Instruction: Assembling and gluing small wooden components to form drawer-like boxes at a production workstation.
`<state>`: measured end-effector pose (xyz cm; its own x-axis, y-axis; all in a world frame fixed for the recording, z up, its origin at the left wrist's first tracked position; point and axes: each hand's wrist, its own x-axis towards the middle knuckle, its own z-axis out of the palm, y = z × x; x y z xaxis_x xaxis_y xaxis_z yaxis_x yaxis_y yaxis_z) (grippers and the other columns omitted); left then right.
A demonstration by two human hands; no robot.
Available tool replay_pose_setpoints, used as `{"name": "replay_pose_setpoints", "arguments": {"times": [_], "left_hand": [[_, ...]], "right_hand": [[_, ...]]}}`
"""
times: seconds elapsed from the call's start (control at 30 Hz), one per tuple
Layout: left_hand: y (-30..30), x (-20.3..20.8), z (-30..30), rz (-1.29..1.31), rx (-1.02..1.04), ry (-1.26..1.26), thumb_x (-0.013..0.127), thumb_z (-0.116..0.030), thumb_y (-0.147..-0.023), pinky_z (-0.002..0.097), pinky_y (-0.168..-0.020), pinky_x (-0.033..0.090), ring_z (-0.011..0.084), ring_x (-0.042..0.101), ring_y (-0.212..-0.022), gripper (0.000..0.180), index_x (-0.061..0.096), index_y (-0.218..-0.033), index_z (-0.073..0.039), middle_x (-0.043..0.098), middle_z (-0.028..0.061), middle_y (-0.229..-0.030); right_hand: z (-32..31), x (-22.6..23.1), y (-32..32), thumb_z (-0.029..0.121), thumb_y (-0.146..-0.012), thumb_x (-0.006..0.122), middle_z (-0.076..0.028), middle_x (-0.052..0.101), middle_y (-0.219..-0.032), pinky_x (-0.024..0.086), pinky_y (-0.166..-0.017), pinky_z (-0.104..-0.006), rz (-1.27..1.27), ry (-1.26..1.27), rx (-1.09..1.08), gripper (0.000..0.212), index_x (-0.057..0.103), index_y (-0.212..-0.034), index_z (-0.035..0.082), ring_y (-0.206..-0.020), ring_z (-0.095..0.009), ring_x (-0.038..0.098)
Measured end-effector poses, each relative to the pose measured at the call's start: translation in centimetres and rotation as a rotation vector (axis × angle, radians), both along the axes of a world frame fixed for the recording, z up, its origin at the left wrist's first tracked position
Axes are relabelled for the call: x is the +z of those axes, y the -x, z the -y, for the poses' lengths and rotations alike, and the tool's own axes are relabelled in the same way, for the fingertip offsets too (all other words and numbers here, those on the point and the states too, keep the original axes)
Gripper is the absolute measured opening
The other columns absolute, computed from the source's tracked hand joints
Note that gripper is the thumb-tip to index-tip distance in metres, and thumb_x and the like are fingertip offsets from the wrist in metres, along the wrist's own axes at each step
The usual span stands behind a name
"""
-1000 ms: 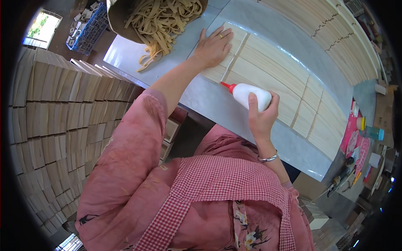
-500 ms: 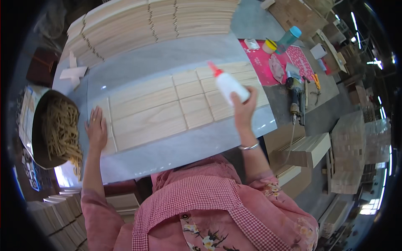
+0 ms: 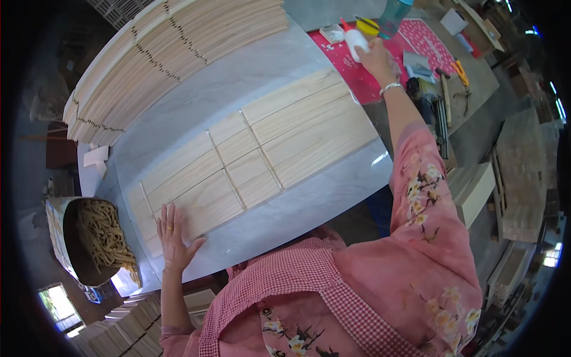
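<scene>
Since half a second earlier, the white squeeze bottle (image 3: 355,44) had travelled from over the grooved boards (image 3: 279,134) to the pink mat (image 3: 326,53) at 1 o'clock from the middle of the view, and the left hand had turned partly off its flat press. At the bottle, the right grip (image 3: 376,59) was wrapped about its near side, red nozzle aimed toward 11 o'clock; whether its base met the mat could not be told. A bracelet (image 3: 391,88) circled that wrist. At 8 o'clock the left grip (image 3: 176,243) was loose and bare of any object, its thumb spread, over the boards' near corner; contact there was unclear. Between the two, the boards lay side by side on the grey surface (image 3: 291,213), crossed by narrow grooves. Just beside the bottle, at 1 o'clock, were a yellow-topped tub (image 3: 367,25) and a teal drinking bottle (image 3: 395,18); farther round, at 2 o'clock, lay a hammer (image 3: 445,98) and an orange-handled tool (image 3: 459,71). A tall stack of boards (image 3: 178,44) stood at 11 o'clock, white offcuts (image 3: 96,157) lay at 9, and a bin (image 3: 57,229) of tan strips (image 3: 101,232) leaned at 8, beyond the left grip.
</scene>
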<state>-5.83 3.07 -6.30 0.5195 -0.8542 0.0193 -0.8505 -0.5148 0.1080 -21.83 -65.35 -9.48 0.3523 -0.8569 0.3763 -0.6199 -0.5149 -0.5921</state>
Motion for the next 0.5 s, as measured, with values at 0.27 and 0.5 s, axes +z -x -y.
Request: {"name": "replay_pose_setpoints", "arguments": {"times": [0.27, 0.5], "left_hand": [[0.6, -1.3, 0.1, 0.017, 0.076, -0.175, 0.06, -0.056, -0.091, 0.0568, -0.12, 0.014, 0.0389, 0.017, -0.153, 0.084, 0.035, -0.155, -0.009, 0.027, 0.0097, -0.165], [-0.2, -1.9, 1.0, 0.137, 0.07, -0.233, 0.055, -0.054, -0.094, 0.0575, -0.12, 0.014, 0.039, 0.013, -0.154, 0.08, 0.032, -0.156, -0.01, 0.026, 0.0088, -0.165]], "right_hand": [[-14.9, 3.2, 5.7, 0.033, -0.079, 0.077, -0.012, 0.056, -0.14, 0.038, -0.111, -0.0426, -0.163, 0.13, 0.729, 0.059, 0.06, -0.128, 0.006, -0.13, -0.032, 0.051], [-24.0, -0.2, 8.5, 0.036, -0.082, 0.072, -0.01, 0.046, -0.149, 0.031, -0.116, -0.0453, -0.32, 0.208, 0.888, 0.062, 0.053, -0.134, 0.009, -0.142, -0.033, 0.039]]}}
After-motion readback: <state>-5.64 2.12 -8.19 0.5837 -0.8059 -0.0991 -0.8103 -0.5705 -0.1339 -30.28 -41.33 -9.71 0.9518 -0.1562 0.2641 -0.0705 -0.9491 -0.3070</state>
